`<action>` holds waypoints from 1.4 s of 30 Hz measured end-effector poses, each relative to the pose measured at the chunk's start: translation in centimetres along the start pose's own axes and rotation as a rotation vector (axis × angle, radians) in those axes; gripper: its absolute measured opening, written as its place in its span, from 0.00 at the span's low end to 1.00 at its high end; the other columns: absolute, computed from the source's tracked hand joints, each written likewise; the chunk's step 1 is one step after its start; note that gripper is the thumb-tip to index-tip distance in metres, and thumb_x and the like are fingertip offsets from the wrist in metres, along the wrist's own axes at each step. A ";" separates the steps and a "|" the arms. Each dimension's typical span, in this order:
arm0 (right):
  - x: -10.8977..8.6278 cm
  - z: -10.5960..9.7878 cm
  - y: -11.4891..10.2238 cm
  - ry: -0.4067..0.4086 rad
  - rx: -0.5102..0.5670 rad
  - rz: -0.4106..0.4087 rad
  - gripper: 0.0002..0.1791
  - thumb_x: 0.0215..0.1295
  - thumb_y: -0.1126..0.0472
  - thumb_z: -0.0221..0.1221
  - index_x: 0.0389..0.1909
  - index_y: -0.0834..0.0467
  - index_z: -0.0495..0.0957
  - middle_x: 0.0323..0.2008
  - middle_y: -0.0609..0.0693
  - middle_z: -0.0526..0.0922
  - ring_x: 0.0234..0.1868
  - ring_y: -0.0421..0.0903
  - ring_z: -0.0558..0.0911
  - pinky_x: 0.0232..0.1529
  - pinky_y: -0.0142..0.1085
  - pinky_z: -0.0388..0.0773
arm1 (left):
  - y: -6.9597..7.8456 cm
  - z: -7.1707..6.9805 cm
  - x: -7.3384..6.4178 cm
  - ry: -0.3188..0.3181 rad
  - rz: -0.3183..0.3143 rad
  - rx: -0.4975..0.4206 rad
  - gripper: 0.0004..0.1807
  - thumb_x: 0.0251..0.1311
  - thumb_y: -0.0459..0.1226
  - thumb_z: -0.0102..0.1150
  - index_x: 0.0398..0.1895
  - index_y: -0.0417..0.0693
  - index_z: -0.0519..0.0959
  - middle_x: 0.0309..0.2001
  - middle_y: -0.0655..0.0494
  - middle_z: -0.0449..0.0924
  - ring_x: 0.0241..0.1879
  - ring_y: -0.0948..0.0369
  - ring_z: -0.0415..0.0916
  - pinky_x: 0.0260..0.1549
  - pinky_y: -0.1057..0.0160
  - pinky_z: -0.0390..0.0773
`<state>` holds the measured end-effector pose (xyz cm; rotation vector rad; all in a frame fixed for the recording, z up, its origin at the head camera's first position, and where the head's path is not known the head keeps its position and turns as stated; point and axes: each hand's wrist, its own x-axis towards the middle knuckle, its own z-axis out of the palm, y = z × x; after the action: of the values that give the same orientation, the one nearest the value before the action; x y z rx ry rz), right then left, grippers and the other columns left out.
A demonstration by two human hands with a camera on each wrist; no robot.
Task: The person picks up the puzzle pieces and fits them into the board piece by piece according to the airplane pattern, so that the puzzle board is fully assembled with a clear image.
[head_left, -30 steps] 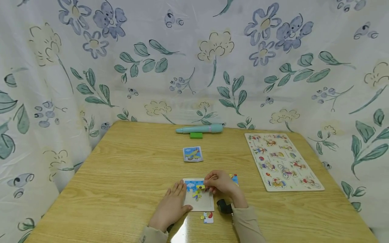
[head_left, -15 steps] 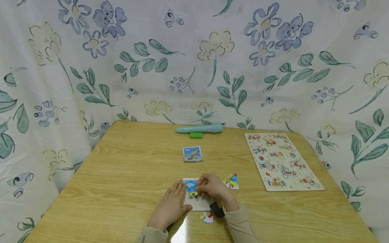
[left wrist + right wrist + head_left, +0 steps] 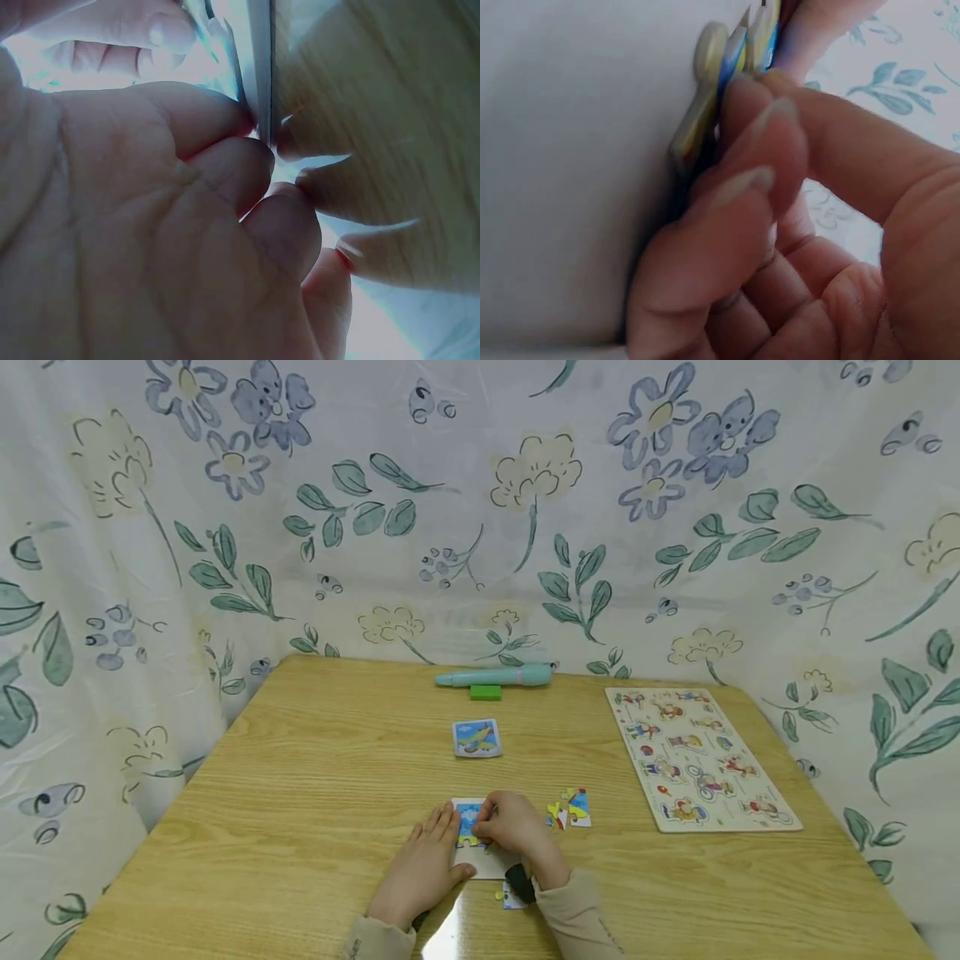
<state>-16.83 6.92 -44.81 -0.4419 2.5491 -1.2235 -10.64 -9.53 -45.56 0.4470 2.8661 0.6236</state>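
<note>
A small white puzzle board (image 3: 480, 864) lies near the table's front, with blue-and-yellow puzzle pieces (image 3: 467, 814) along its upper left. My left hand (image 3: 423, 868) lies along the board's left side, fingers straight and thumb at its lower edge. In the left wrist view, the fingertips meet the board's edge. My right hand (image 3: 517, 827) reaches over the board from the right. Its thumb and fingers pinch a puzzle piece (image 3: 731, 64), seen edge-on in the right wrist view and mostly hidden by the fingers in the head view.
Several loose pieces (image 3: 577, 810) lie right of the board, and another piece (image 3: 510, 897) sits below it, partly behind the black wrist camera (image 3: 519, 883). Farther back are an airplane picture card (image 3: 477, 738), a green block (image 3: 486, 693), a teal pen (image 3: 495, 677) and a large picture board (image 3: 701, 760).
My right hand has moved left over the board, carrying the puzzle piece against the upper pieces. The loose pieces at the right have come into view. My left hand has stayed in place.
</note>
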 end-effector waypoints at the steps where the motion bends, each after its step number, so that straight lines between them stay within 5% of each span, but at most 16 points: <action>1: 0.0 0.1 -0.1 0.007 -0.014 0.000 0.07 0.54 0.66 0.66 0.23 0.60 0.77 0.16 0.45 0.76 0.17 0.37 0.70 0.18 0.27 0.65 | 0.0 0.0 0.0 0.002 0.002 0.004 0.44 0.61 0.53 0.59 0.71 0.31 0.59 0.75 0.37 0.52 0.74 0.41 0.51 0.71 0.38 0.55; 11: 0.1 0.5 -0.3 0.012 -0.128 -0.001 0.05 0.54 0.66 0.64 0.24 0.57 0.77 0.16 0.43 0.75 0.17 0.37 0.70 0.17 0.26 0.64 | 0.1 0.0 0.0 -0.002 -0.003 0.007 0.44 0.61 0.52 0.59 0.70 0.31 0.59 0.75 0.37 0.51 0.74 0.41 0.51 0.71 0.38 0.55; 18: 0.2 0.5 -0.2 0.024 -0.122 0.008 0.04 0.54 0.65 0.64 0.30 0.56 0.78 0.15 0.42 0.73 0.16 0.37 0.68 0.17 0.26 0.62 | 0.2 -0.2 0.0 0.002 0.001 0.021 0.43 0.61 0.53 0.58 0.70 0.31 0.60 0.75 0.36 0.51 0.74 0.41 0.50 0.71 0.38 0.54; 28: 0.0 0.7 -0.3 0.033 -0.179 0.008 0.06 0.56 0.64 0.64 0.25 0.55 0.76 0.17 0.44 0.75 0.16 0.38 0.67 0.16 0.27 0.61 | 0.0 0.1 0.1 0.002 0.027 0.054 0.40 0.62 0.53 0.56 0.71 0.41 0.62 0.74 0.35 0.51 0.74 0.40 0.51 0.70 0.36 0.56; 42: 0.0 0.2 0.0 -0.030 -0.194 -0.030 0.11 0.54 0.60 0.69 0.28 0.55 0.75 0.20 0.44 0.75 0.19 0.39 0.68 0.19 0.28 0.62 | 0.2 0.1 0.1 -0.005 0.016 0.086 0.39 0.63 0.53 0.55 0.72 0.41 0.62 0.75 0.36 0.51 0.74 0.42 0.51 0.70 0.38 0.57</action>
<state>-16.75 6.76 -44.98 -0.5380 2.6559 -0.9748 -10.64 -9.32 -45.55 0.4838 2.8958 0.5022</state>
